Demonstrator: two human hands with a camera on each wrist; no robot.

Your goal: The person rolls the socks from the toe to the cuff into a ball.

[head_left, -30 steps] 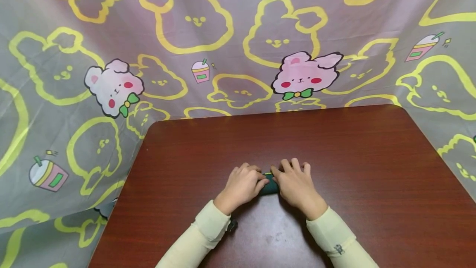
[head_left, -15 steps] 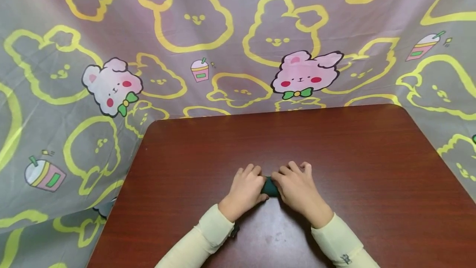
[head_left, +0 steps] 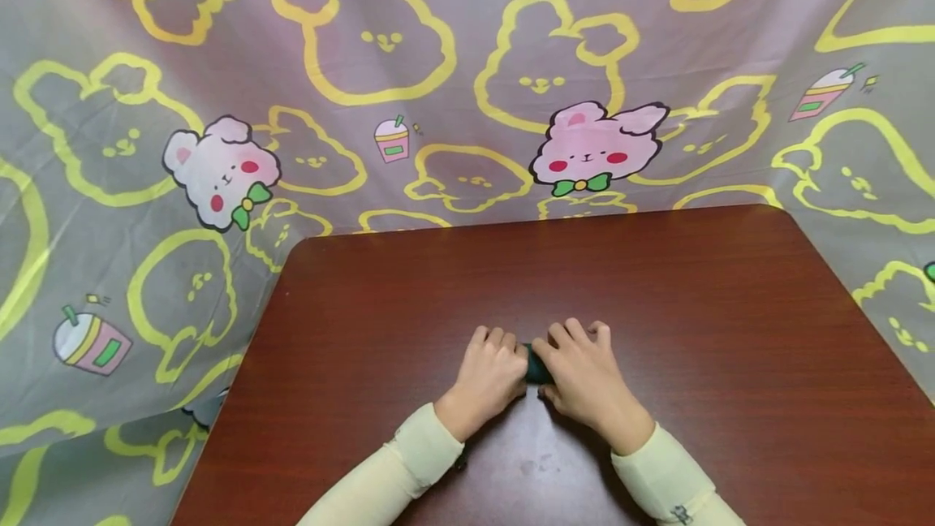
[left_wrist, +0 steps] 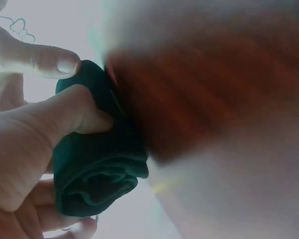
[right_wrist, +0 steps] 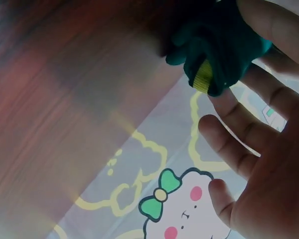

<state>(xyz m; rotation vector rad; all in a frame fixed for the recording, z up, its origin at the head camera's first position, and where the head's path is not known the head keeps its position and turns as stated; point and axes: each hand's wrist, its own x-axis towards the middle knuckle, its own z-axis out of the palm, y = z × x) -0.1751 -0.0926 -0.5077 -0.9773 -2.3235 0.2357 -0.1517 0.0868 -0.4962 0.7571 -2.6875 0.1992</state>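
A dark green cloth [head_left: 536, 367], rolled into a short thick bundle, lies between both hands near the middle of the table. My left hand [head_left: 488, 370] grips its left end; in the left wrist view the thumb presses across the roll [left_wrist: 84, 149], with fingers behind it and spiral layers showing at the end. My right hand [head_left: 590, 376] holds the other end between thumb and fingers, its outer fingers spread away. In the right wrist view a yellow strip [right_wrist: 203, 77] shows at that end of the cloth. Much of the bundle is hidden under the hands.
The reddish-brown wooden table [head_left: 409, 282] has rounded far corners. A grey-pink curtain [head_left: 467, 39] with cartoon bear and rabbit prints hangs behind it and along both sides.
My left hand has shifted slightly right and curled further round the roll. The yellow edge on top has gone from the head view. My right thumb now shows at the near side.
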